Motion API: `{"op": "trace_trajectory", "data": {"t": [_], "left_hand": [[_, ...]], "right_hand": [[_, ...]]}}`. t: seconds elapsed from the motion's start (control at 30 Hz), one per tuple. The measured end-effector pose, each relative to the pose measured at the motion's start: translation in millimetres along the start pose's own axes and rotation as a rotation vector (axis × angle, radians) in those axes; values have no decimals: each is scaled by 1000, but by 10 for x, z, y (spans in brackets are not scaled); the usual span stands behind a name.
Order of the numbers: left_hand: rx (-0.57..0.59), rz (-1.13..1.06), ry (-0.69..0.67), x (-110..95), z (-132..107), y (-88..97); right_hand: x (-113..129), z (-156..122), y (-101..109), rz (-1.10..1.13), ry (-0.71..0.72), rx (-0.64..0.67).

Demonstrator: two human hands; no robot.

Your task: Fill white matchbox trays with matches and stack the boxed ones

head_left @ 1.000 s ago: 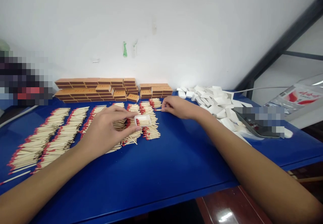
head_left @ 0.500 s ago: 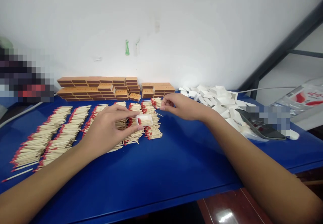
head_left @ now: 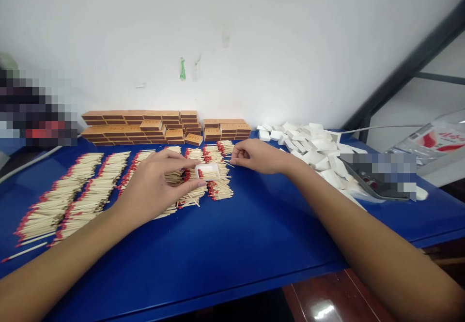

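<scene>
My left hand (head_left: 154, 179) pinches a small white matchbox tray (head_left: 214, 172) between thumb and fingers. Inside the tray lie several matches with red heads toward the left. It is held over the rows of loose matches (head_left: 220, 190). My right hand (head_left: 254, 156) is closed at the right end of the farthest right row, with thumb and index fingertip pinched on the tail of a match (head_left: 227, 161). How many sticks are in that pinch is hidden. More rows of red-headed matches (head_left: 87, 206) lie to the left, partly covered by my left hand and forearm.
Stacked orange-brown matchboxes (head_left: 119, 132) line the wall behind the matches. A heap of white trays (head_left: 319, 143) lies at the back right, beside a dark phone-like device (head_left: 374, 181). Plastic packaging (head_left: 436, 135) is at the far right. The blue table (head_left: 225, 244) ends at a front edge.
My right hand has moved slightly down to the match ends, its fingertips lower now. More matches show in the tray. My left hand and the tray stay nearly in place.
</scene>
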State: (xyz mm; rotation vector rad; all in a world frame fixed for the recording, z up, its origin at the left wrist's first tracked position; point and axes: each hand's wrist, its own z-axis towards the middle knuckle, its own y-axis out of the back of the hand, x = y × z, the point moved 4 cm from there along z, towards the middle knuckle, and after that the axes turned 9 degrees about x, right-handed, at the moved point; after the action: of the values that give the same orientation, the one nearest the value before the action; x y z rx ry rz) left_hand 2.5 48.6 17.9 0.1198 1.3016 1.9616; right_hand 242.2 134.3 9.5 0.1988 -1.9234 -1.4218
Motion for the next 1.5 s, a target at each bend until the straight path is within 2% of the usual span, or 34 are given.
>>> {"op": "trace_trajectory", "data": {"t": [0.2, 0.33, 0.47, 0.63, 0.73, 0.87, 1.03, 1.17, 1.3, 1.4, 1.5], "left_hand": [[-7, 16, -13, -5, -8, 11], [3, 11, -3, 6, -9, 5], [4, 7, -6, 8, -5, 4], [1, 2, 4, 9, -13, 12], [-8, -3, -3, 4, -16, 8], [13, 0, 5, 1, -10, -7], [15, -1, -14, -23, -11, -2], [43, -19, -7, -20, -18, -10], [49, -22, 18, 7, -16, -22], [40, -25, 37, 23, -11, -21], [52, -29, 53, 25, -10, -18]], "right_hand": [[-14, 15, -33, -20, 16, 59], [-2, 11, -57, 50, 1, 95], [5, 13, -70, 12, -16, 91], [-46, -27, 7, -20, -9, 83], [-28, -83, 106, -10, 19, 31], [199, -159, 144, 44, 126, -39], [610, -201, -68, -17, 266, -81], [769, -223, -145, -103, 344, -150], [662, -236, 27, -128, 288, -246], [393, -185, 171, -182, 117, -296], [85, -72, 170, -221, 14, -241]]}}
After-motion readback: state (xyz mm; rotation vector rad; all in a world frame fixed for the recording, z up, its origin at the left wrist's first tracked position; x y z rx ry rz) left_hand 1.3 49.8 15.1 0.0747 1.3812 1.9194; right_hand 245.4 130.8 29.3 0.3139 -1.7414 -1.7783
